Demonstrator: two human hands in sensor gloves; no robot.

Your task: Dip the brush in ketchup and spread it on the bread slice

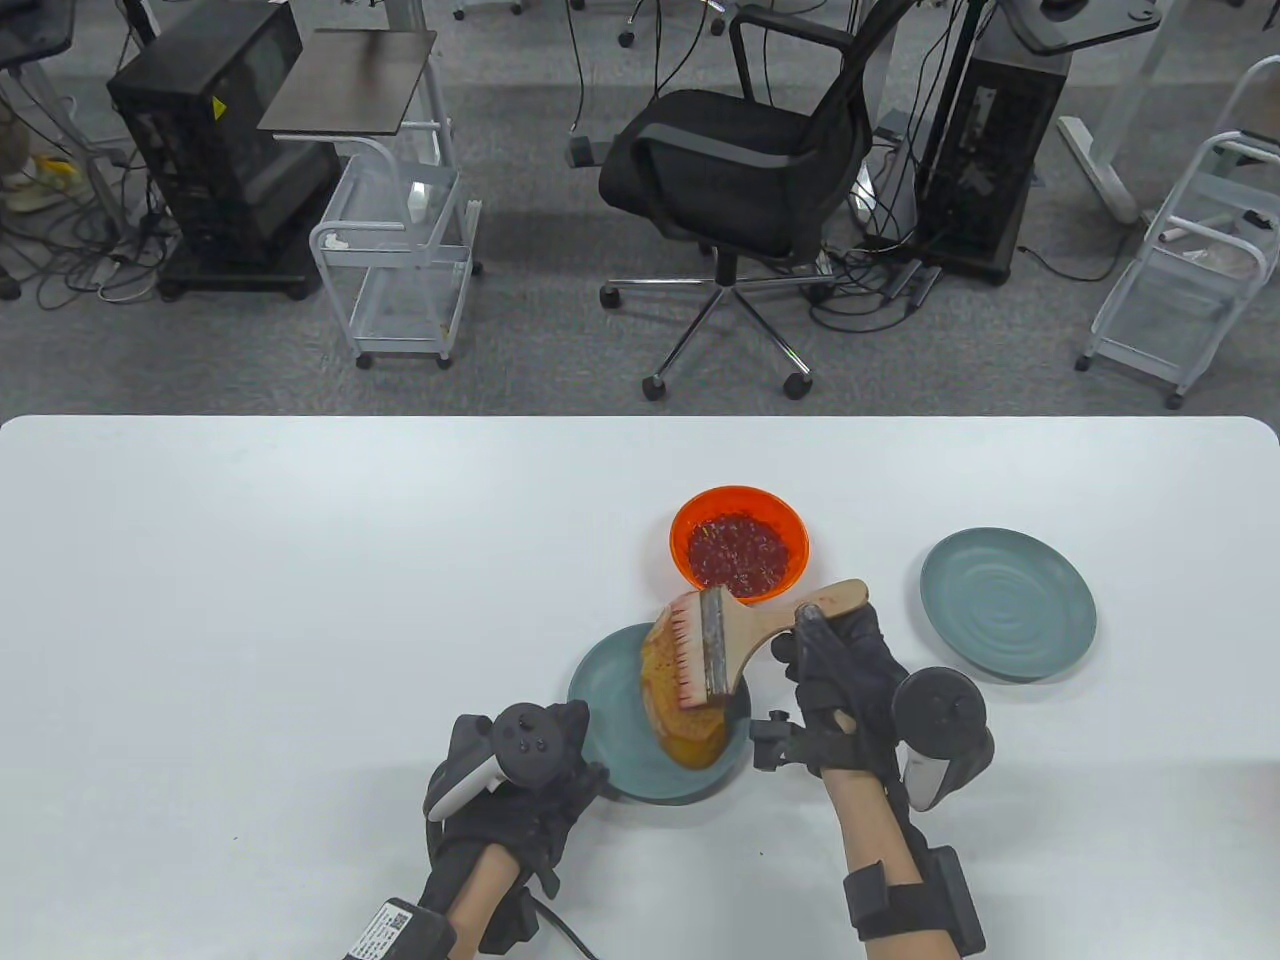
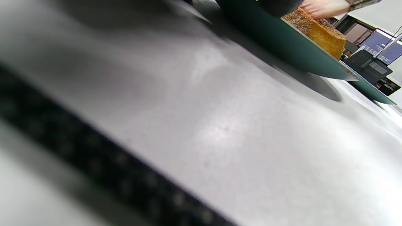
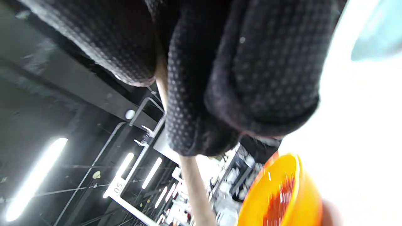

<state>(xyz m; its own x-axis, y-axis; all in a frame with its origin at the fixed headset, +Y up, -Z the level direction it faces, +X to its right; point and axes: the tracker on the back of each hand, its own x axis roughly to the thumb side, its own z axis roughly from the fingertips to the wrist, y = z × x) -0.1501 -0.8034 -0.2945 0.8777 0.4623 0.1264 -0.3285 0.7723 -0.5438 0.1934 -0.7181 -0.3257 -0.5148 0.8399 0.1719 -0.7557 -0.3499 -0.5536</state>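
In the table view the right hand (image 1: 845,680), lower right of centre, grips the wooden handle of the brush (image 1: 735,635), its fingers (image 1: 810,625) wrapped around the handle near its end. The brush slants down to the left, its red-stained bristles lying on the bread (image 1: 690,720). The bread, browned and smeared orange, rests on a teal plate (image 1: 605,700) at lower centre of the white surface (image 1: 300,600). Just above the plate, near the middle of the frame, stands the orange bowl (image 1: 690,525) holding the red ketchup (image 1: 740,552). A second plate (image 1: 1005,605) of the same teal lies well apart to the right of the bowl. The left hand (image 1: 520,790) sits at the lower left edge of the bread's plate, touching its rim; whether its fingers are clenched or released cannot be told, as the tracker covers them. The left wrist view, tilted and blurred, shows the surface, the dark plate rim (image 2: 282,40) and the bread's crust (image 2: 320,31) at upper right. The right wrist view shows gloved fingers (image 3: 201,94) closed around the pale handle (image 3: 196,185), with the orange bowl (image 3: 282,194) at lower right.
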